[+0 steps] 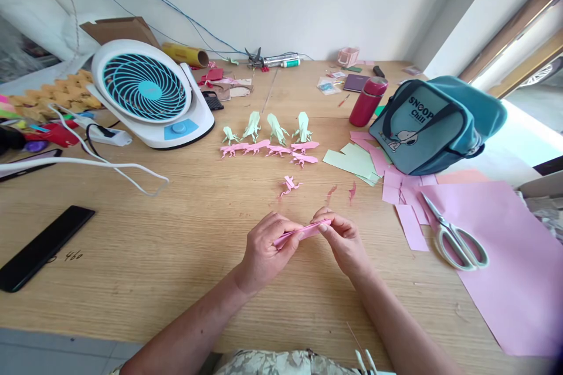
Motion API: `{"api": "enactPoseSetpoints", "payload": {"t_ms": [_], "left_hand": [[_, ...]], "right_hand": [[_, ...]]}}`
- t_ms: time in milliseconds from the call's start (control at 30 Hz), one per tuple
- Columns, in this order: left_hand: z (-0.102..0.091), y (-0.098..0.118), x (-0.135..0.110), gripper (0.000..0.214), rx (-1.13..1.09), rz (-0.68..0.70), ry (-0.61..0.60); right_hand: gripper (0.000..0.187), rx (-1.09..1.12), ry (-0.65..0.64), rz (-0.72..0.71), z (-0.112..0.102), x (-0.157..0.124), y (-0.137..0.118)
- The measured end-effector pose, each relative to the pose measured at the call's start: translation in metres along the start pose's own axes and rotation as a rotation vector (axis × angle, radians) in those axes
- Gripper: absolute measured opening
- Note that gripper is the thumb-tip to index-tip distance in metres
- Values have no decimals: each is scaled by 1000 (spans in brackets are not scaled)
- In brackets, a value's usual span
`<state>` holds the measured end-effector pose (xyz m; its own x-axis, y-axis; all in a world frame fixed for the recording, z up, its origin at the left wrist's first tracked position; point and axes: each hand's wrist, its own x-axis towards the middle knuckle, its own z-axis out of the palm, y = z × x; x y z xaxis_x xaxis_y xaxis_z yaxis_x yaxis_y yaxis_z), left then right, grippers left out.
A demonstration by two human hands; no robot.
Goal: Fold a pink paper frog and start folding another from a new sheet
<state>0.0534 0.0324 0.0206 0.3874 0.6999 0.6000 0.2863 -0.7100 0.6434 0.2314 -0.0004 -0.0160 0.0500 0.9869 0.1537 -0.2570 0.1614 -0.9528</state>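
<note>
A narrow folded strip of pink paper is held between both hands above the wooden table. My left hand pinches its left end, and my right hand pinches the right end between thumb and fingers. Just beyond the hands lies a small pink folded paper figure. Farther back, several pink paper insects stand in a row, with several pale green ones behind them.
To the right are pale green paper strips, pink paper pieces, a large pink sheet and white-handled scissors. A red flask and a teal bag stand behind. At left are a fan and a black flat object.
</note>
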Motion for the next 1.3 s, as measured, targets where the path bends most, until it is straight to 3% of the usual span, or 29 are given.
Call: {"api": "enactPoseSetpoints", "payload": {"t_ms": [367, 1033, 1300], "left_hand": [[0, 1, -1, 9, -33, -20, -16], [0, 0, -1, 8, -13, -41, -7], [-3, -1, 2, 10, -31, -33, -73]], "right_hand": [[4, 80, 45, 14, -2, 0, 2], [4, 17, 33, -3, -2, 0, 0], [11, -55, 33, -22, 2, 1, -1]]}}
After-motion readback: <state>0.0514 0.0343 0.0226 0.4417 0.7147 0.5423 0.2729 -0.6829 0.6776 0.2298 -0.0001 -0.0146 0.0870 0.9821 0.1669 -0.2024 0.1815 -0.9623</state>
